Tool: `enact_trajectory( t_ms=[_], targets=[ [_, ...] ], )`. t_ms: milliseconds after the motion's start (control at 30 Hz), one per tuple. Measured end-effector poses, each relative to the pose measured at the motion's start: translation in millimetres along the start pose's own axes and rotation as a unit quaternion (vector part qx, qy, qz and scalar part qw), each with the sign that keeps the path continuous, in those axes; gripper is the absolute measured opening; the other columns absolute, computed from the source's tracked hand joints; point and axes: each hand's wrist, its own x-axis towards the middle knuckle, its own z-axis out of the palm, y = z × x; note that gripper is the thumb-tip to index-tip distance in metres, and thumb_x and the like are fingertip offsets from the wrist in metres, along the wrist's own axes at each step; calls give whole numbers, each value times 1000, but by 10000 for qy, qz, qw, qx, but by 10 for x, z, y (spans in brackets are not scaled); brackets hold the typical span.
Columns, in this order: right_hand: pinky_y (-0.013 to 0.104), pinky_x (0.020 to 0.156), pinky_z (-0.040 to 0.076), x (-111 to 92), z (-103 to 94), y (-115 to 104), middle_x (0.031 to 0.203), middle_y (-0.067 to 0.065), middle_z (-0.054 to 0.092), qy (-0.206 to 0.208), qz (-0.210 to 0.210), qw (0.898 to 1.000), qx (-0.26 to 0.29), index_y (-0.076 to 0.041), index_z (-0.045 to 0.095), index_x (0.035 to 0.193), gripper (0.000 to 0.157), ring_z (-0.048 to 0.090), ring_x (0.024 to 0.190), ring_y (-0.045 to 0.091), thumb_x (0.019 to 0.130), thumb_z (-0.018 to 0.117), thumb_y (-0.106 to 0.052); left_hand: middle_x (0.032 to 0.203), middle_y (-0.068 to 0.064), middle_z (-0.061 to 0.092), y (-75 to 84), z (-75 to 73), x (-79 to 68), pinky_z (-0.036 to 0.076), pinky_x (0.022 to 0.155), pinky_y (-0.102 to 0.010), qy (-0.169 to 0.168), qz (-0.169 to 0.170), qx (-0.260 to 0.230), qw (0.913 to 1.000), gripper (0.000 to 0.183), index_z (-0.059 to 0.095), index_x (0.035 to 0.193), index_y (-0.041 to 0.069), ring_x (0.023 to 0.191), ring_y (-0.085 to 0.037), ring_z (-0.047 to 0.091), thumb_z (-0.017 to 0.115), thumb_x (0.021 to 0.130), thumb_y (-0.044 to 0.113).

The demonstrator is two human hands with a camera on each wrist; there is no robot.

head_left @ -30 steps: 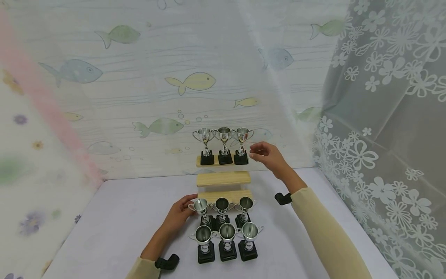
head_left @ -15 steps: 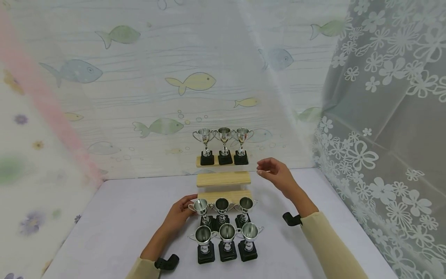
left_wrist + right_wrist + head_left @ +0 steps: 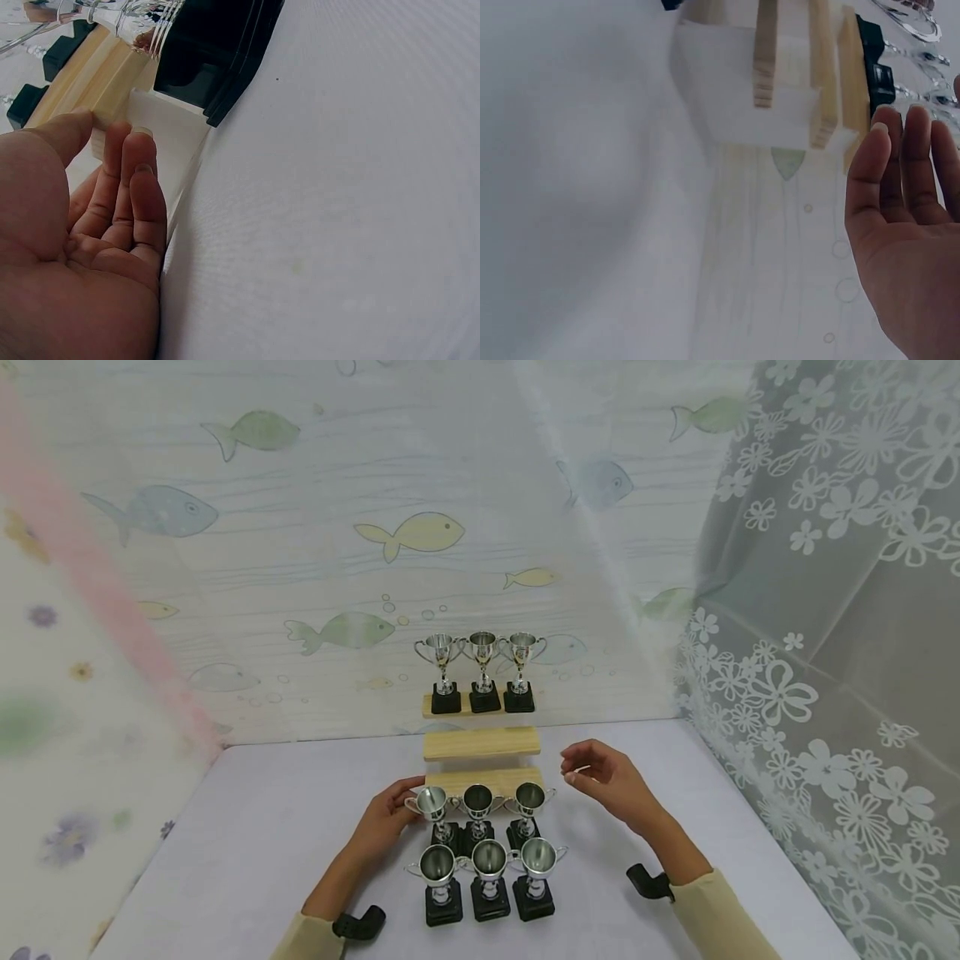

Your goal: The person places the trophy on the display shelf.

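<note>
A display stand with three pale wooden tiers (image 3: 482, 744) and white sides is at the table's middle. Three silver trophy cups (image 3: 483, 672) with black bases stand upright on its top tier. Two more rows of trophies (image 3: 490, 875) stand on the table before it, partly hiding the lowest tier. My left hand (image 3: 384, 822) grips the left end of the lowest tier; in the left wrist view the thumb touches the wood (image 3: 112, 86) and the fingers bend close to it. My right hand (image 3: 611, 781) hovers right of the stand, fingers loosely bent, holding nothing.
White cloth covers the table (image 3: 255, 843). Behind it hangs a fish-patterned curtain (image 3: 315, 552). A sheer flowered curtain (image 3: 817, 677) borders the right side, and a floral sheet (image 3: 82, 710) the left. The trophies stand close together, with handles nearly touching.
My right hand has moved away from the right-hand trophy on the top tier, down and slightly right. The left hand and all trophies have stayed in place.
</note>
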Motion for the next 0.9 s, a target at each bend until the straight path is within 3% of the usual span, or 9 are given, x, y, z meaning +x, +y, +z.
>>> enact_trajectory(
  t_ms=[200,533,733,900],
  targets=[
    [27,91,58,-154,68,63,113,16,69,-283,-181,9993,-134,-7,66,127,30,68,104,22,98,74,-4,104,-8,74,10,24,-12,59,84,-27,111,31,114,9999,46,52,151,-3,90,-11,72,59,106,2],
    [31,90,58,-237,252,243,118,29,67,-798,-188,9966,40,0,64,133,38,67,108,42,97,75,-4,105,-8,74,17,41,-13,59,85,-28,162,-105,161,9997,47,52,152,0,90,-11,72,60,105,3],
    [32,91,58,-208,380,315,115,21,71,-1062,-271,9940,25,-4,66,128,34,68,108,40,96,76,-2,106,-11,74,11,24,1,59,84,-28,166,-111,121,9997,48,52,151,0,90,-13,72,59,104,0],
    [33,90,59,-188,464,317,112,15,70,-1053,-350,9938,57,-9,69,117,25,67,106,40,94,79,-5,108,-13,74,17,15,-4,60,86,-29,114,-81,104,9998,48,51,151,-2,91,-14,72,60,104,0]
  ],
)
